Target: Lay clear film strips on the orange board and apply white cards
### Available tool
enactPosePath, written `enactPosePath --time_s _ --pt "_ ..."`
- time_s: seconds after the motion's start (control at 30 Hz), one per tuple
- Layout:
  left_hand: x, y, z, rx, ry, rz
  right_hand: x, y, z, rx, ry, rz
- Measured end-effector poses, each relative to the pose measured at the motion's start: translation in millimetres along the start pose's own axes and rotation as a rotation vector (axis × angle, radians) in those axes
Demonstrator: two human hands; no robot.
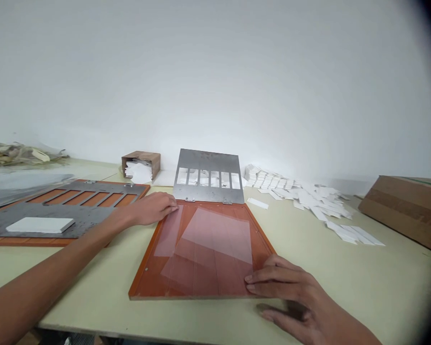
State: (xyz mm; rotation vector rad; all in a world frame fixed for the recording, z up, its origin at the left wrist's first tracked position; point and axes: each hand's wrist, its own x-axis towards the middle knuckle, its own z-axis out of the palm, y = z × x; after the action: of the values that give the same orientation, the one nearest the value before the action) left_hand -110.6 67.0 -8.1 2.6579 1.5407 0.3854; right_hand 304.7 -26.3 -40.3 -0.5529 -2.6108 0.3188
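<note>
Clear film sheets (215, 244) cover the orange board (147, 275), your left hand (154, 208) flat at its far-left corner, your right hand (287, 285) spread at its near-right corner.

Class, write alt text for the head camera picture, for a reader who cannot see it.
A left hand and a right hand rest at the edges of clear sheets lying on a brown board on a table. A slotted metal plate stands hinged open at the board's far edge, with loose white paper slips to its right.
</note>
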Motion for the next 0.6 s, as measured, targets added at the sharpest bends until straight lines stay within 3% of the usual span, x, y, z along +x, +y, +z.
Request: enactPosePath --time_s 0.4,0.6 --pt "1 -2 -1.1 0.041 -0.014 -0.005 -2 2 1 0.034 -0.029 0.022" --pt "-3 -1 -8.8 -0.083 -0.135 -0.005 1 -1 -1 0.021 -0.026 0.017"
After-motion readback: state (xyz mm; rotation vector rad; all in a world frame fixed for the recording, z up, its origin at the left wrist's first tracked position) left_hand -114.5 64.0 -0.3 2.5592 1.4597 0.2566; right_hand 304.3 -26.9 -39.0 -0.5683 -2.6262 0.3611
